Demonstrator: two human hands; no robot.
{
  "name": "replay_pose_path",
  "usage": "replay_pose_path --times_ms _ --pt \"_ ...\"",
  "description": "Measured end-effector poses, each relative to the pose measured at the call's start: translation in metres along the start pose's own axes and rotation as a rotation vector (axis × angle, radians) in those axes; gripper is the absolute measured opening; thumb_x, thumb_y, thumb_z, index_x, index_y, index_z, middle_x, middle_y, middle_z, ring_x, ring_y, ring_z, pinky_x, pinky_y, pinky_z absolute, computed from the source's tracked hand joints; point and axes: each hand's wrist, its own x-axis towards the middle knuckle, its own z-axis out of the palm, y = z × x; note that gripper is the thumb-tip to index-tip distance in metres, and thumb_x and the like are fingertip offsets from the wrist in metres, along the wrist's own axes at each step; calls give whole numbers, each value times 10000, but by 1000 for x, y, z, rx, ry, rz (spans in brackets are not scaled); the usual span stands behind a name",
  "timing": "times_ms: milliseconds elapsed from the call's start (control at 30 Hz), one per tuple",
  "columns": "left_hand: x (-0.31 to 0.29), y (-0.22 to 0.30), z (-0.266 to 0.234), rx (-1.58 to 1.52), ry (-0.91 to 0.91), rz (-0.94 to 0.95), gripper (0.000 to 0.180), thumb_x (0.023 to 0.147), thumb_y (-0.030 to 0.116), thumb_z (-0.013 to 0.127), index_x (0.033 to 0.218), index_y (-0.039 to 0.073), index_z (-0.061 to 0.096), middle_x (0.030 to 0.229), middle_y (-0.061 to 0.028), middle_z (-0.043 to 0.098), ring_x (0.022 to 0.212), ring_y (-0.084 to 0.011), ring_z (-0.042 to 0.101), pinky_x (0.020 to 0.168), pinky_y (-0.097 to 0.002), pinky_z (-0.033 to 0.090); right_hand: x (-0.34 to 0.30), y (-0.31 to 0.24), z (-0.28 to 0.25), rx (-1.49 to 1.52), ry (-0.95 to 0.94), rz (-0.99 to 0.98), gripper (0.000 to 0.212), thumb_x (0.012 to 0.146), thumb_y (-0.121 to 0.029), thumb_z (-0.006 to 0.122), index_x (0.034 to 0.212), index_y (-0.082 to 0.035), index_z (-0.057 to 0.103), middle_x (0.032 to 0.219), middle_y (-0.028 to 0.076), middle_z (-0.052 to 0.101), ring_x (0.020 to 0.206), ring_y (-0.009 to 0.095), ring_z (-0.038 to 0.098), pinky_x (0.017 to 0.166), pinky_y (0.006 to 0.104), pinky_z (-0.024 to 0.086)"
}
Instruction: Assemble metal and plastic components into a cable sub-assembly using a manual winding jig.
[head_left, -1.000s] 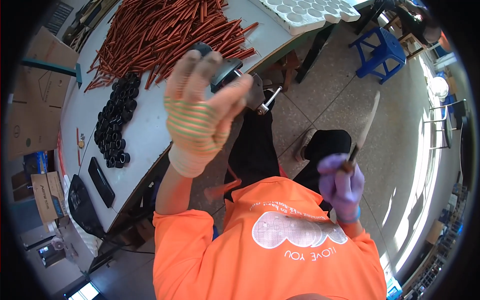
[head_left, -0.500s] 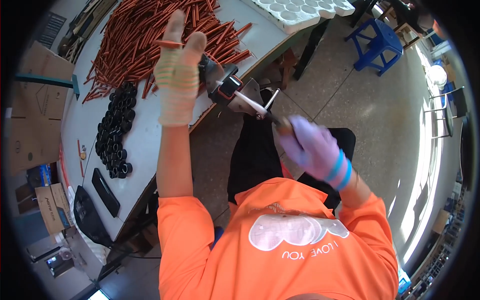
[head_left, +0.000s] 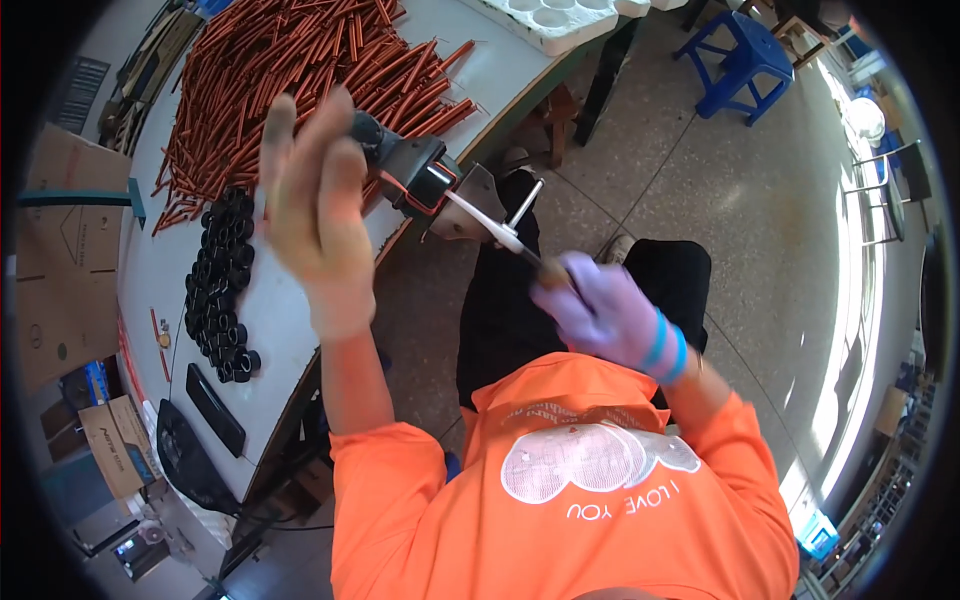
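Note:
My right hand (head_left: 605, 312), in a purple glove with blue cuff bands, is closed around the dark handle (head_left: 535, 262) of a pale metal lever (head_left: 485, 218). The lever joins a black bench device (head_left: 415, 172) with a bent metal plate (head_left: 475, 195) at the table's edge. Left of the device, over the table, my left hand (head_left: 318, 215) is raised in a pale glove. Its fingers are stretched and apart, blurred by motion, and I see nothing held in them. Beyond it lies a large heap of thin copper-coloured rods (head_left: 300, 70).
Several short black rings (head_left: 215, 285) lie in a band on the white table (head_left: 275, 300). A black phone-like slab (head_left: 214, 410) is near the left front edge. At the far side stands a white tray with round hollows (head_left: 545, 18). A blue stool (head_left: 740, 65) stands on the floor.
My left hand has moved down and left, with its fingers spreading; the reddish piece seen at its fingers no longer shows there. My right hand has shifted slightly left with the lever's handle.

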Motion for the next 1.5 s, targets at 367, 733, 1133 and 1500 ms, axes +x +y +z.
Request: replay_pose_path --times_ms 367,733,1133,1500 --pt "-26 41 -4 438 -405 403 477 855 348 729 1265 113 663 1507 -164 405 1369 -296 414 1123 -405 333 -132 20 -22 240 -96 292 49 876 -68 592 854 -26 581 645 36 587 536 159 513 517 280 423" --pt "9 23 -2 -285 -104 -490 446 840 306 704 1153 -10 671 1392 -149 516 1211 -280 526 1096 -392 341 -28 2 -12 59 -25 -40 69 918 -106 565 887 -50 590 649 52 587 526 188 520 515 318 419" --pt "6 0 -4 -32 -136 -234 310 896 280 672 1162 125 709 1338 -54 608 1367 -233 435 1155 -404 297 25 -49 -15 441 -252 415 191 966 -159 481 866 -41 593 581 -3 519 461 97 446 433 246 336" --pt "-9 34 -31 520 -277 497 413 887 340 709 1202 74 686 1294 -88 627 1346 -233 443 1173 -414 274 -71 11 -9 359 -175 60 135 948 -130 533 867 -44 599 633 29 565 491 135 493 478 257 402"
